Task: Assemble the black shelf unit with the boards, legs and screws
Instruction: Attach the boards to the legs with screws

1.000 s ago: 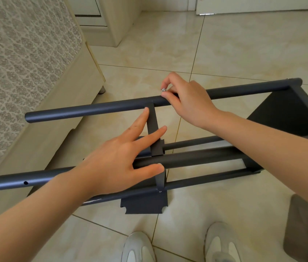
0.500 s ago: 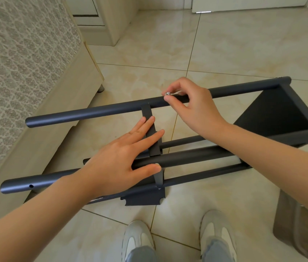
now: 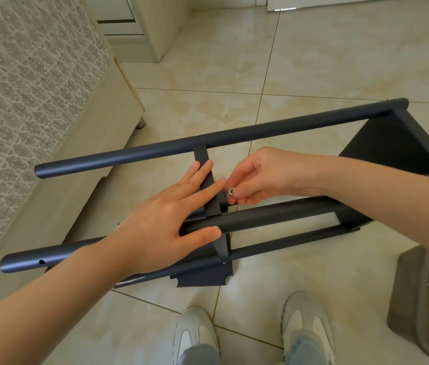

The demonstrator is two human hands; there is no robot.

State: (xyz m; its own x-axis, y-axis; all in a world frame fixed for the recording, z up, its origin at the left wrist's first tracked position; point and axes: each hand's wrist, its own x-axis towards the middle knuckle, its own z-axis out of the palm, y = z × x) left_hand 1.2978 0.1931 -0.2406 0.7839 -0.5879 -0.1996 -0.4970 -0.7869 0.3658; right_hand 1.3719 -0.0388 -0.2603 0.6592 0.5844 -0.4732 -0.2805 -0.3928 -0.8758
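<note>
While the left hand (image 3: 160,222) hasn't really budged since half a second ago, the right hand (image 3: 268,175) has. It was up on the far leg (image 3: 208,143) with the screw at the top of that tube, and now it's dropped back toward the middle, hanging between the far leg and the near leg (image 3: 274,217). It's pinching the small silver screw (image 3: 231,191) between thumb and fingertips, just beside the tip of the left index finger, and as far as I can see it isn't touching the frame. The left hand is flat and spread, with its fingers straight across the edge of the middle board (image 3: 205,180) and its thumb resting on the near leg.

The shelf unit (image 3: 313,241) itself is lying on its side on the floor (image 3: 313,61), legs running left to right. The end board (image 3: 387,148) is off at the right, and the middle board stands on edge with its notched corner down on the tile. The view has tipped down a bit too, so more of the shoes (image 3: 195,330) shows than before.

The floor is glossy beige tile with thin grout lines. A bed (image 3: 76,159) with a patterned grey mattress runs along the left, and a pale wood cabinet (image 3: 160,27) stands at the back. There's a white door (image 3: 353,1) top right, and a grey bag (image 3: 418,299) with a metal clip sits on the floor at the right.
</note>
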